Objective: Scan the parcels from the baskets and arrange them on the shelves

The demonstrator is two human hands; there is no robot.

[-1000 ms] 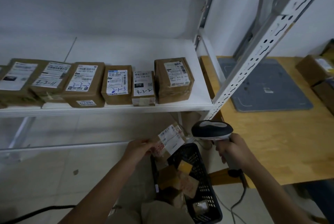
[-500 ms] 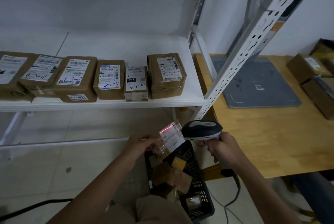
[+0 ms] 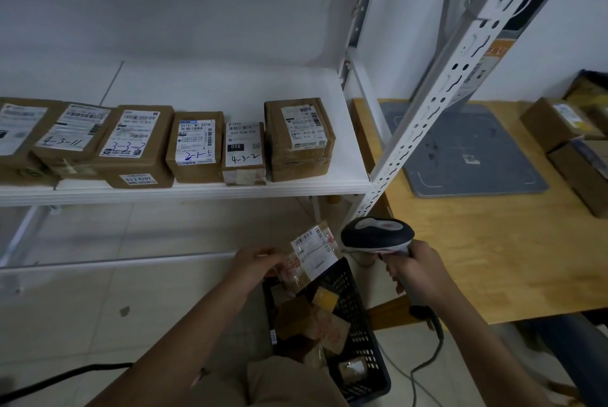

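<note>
My left hand grips a small brown parcel with a white barcode label, tilted up above the black basket. My right hand holds a black-and-grey barcode scanner, its head just right of the parcel's label. Several more brown parcels lie in the basket. On the white shelf stands a row of several labelled cardboard parcels; the rightmost one has free shelf space to its right.
A perforated white shelf upright rises between the shelf and a wooden table on the right. The table carries a grey mat and cardboard boxes at its far right. The scanner's cable hangs to the tiled floor.
The red scan light seen on the parcel's label half a second ago is gone. Both hands, the parcel and the scanner have stayed almost in place above the basket.
</note>
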